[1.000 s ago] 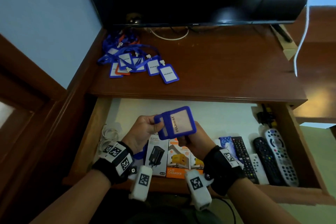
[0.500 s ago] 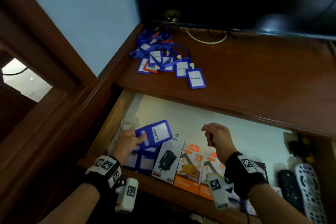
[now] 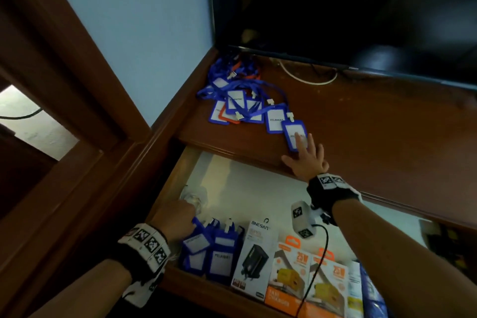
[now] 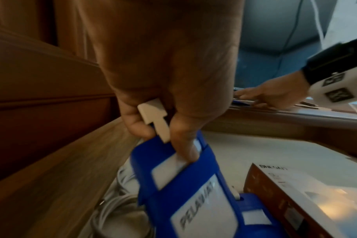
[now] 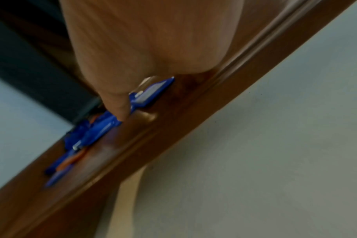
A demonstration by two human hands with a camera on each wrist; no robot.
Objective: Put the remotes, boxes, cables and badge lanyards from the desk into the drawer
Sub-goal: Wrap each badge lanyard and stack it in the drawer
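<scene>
The dark television [image 3: 348,8] is standing along the back edge of the desk [image 3: 374,131], and the open drawer [image 3: 258,188] is sitting below the desk's front edge. In the drawer's front left corner a white cable coil [image 3: 193,200] is lying behind a group of blue badges, with charger boxes [image 3: 286,266] ranged to their right along the front edge. A pile of badge lanyards [image 3: 242,100] is lying at the desk's back left corner, trailing toward the front edge. The left hand [image 3: 175,219] is reaching down into the drawer — thumb and fingers curled, pinching the top of a blue badge holder [image 4: 185,185] by its white clip, long axis running front to back, clip end pointing toward the back. Half a second ago this badge was being held above the drawer; now it is resting among the others. The right hand [image 3: 307,160], earlier curled over the boxes, is now stretching out flat on the desk — fingers spread and straight, fingertips pressing the nearest badge [image 3: 293,134], long axis pointing at the front edge
</scene>
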